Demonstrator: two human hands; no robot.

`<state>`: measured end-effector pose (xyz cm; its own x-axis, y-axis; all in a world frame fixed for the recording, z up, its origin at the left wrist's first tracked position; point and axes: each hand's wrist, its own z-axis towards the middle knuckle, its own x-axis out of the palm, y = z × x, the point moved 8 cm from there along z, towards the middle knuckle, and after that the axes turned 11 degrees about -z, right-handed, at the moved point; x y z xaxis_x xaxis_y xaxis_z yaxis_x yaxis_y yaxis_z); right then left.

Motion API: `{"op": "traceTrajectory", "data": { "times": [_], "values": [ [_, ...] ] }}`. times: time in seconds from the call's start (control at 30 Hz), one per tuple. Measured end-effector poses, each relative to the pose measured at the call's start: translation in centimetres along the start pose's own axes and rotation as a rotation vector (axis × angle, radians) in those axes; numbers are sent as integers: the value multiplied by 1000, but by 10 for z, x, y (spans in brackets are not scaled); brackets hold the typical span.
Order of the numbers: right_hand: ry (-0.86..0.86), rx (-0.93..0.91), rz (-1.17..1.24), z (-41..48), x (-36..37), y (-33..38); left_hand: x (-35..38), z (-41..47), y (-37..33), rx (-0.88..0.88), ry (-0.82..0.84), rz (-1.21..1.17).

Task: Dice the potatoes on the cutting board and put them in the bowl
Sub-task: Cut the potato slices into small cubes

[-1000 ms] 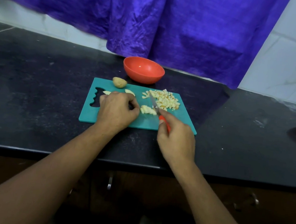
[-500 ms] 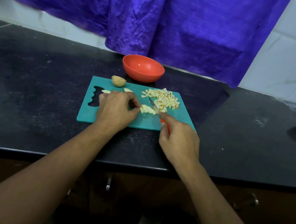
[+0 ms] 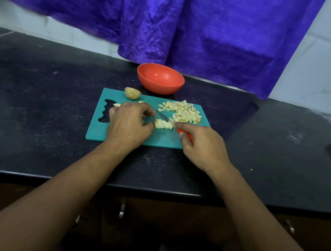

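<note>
A half-cut pale potato piece point(image 3: 163, 124) lies in the middle of the teal plastic cutting board point(image 3: 98, 131). The left hand point(image 3: 129, 124) steadies it, with the fingers curled and the thumb tip pressed to its left end. The right hand point(image 3: 203, 147) grips a small knife with an orange handle point(image 3: 185, 133), fingers wrapped round the handle and the blade slanting over the piece. Behind the blade, on the board's far right part, sits a heap of small pale potato dice point(image 3: 183, 112). A small whole brown-skinned potato point(image 3: 132, 93) rests at the board's far edge. Just beyond it stands a round orange plastic bowl point(image 3: 160, 78) with nothing in it, on the black stone desk point(image 3: 37, 98). A purple crinkled cloth point(image 3: 194, 24) hangs behind.
</note>
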<state>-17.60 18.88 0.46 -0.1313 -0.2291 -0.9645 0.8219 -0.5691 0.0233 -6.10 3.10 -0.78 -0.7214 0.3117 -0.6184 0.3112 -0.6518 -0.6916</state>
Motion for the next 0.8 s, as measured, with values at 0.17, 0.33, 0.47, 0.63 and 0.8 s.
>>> {"op": "traceTrajectory", "data": {
  "times": [0.17,0.33,0.47,0.63,0.8],
  "values": [
    [36,-48,-4,15,7,1,8,1,0,6,84,69],
    [21,-34,26,18,11,0,7,1,0,36,61,41],
    [-56,78,47,-4,5,-4,5,0,-1,37,45,7],
    [-79,108,31,-24,5,-2,11,0,-3,52,111,15],
    [-64,106,17,-20,3,0,11,-1,-3,49,114,-13]
  ]
}}
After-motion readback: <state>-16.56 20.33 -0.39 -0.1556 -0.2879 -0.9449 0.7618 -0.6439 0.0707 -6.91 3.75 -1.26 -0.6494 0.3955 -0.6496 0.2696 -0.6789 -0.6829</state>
